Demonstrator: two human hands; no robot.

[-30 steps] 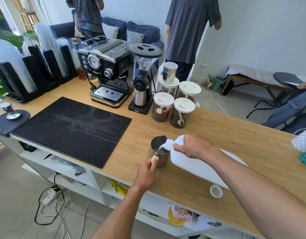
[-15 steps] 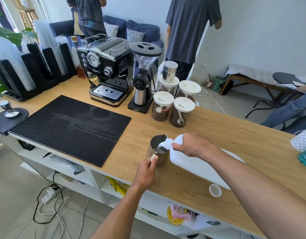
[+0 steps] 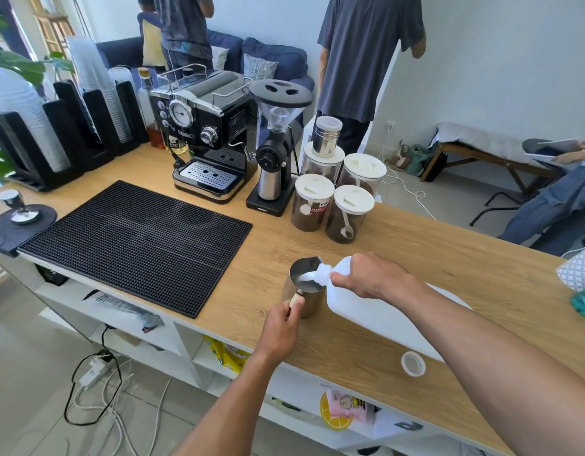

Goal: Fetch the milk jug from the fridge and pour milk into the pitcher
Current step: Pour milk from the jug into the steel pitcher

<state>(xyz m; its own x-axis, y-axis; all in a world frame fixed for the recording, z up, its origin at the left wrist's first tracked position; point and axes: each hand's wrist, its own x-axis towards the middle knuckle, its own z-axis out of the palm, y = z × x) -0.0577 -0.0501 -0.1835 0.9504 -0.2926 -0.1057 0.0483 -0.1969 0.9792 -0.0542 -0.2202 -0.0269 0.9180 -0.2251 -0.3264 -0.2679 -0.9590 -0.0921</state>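
A white plastic milk jug [image 3: 376,315] is tipped over to the left, its open mouth at the rim of a steel pitcher [image 3: 304,284] on the wooden counter. A stream of milk runs from the mouth into the pitcher. My right hand [image 3: 370,278] grips the jug near its neck, and my right forearm hides much of the jug's body. My left hand [image 3: 281,327] holds the pitcher's handle from the near side. The jug's white cap [image 3: 413,363] lies on the counter near the front edge, to the right of the pitcher.
A black rubber mat [image 3: 136,241] lies left of the pitcher. Behind stand an espresso machine [image 3: 205,133], a grinder [image 3: 274,146] and several lidded coffee jars [image 3: 337,195]. Cup holders [image 3: 70,126] line the far left. Two people [image 3: 367,57] stand beyond the counter; another sits at right.
The jug stays tipped over the pitcher and milk keeps flowing. Both hands hold their places; only the view has shifted slightly.
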